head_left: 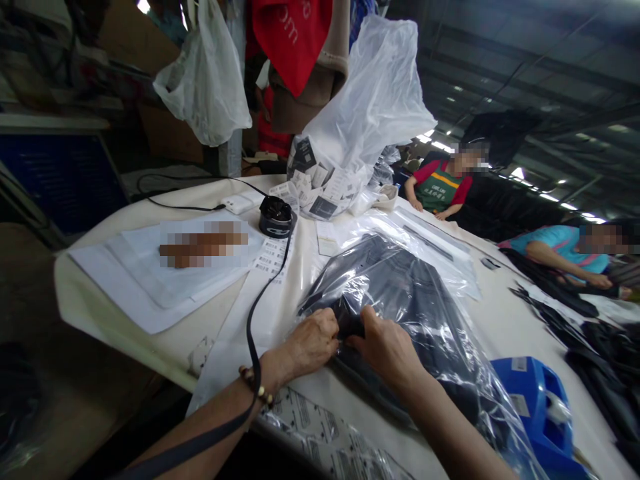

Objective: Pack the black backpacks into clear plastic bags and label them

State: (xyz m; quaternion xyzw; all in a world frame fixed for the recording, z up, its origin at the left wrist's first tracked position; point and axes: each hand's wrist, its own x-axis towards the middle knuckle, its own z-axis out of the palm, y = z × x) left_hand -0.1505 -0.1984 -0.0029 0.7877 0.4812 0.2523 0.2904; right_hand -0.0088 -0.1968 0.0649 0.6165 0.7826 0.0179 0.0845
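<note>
1. Near, the left hand (316, 341) and right hand (389, 345) both grasp the clear plastic bag (453, 333) at its left end.
2. Inside it, a dark garment (385, 273) lies mid-table (510, 320).
3. Near right stands a blue plastic holder (534, 403).
4. Farther left, barcode labels (270, 257) lie beside papers (150, 313).
5. Far centre, a translucent bag (373, 93) holds printed tags (323, 193).
6. Beyond sits a co-worker in a green apron (440, 190).

Left fingers (327, 327) partly hidden; clear bag (518, 445) cropped
</note>
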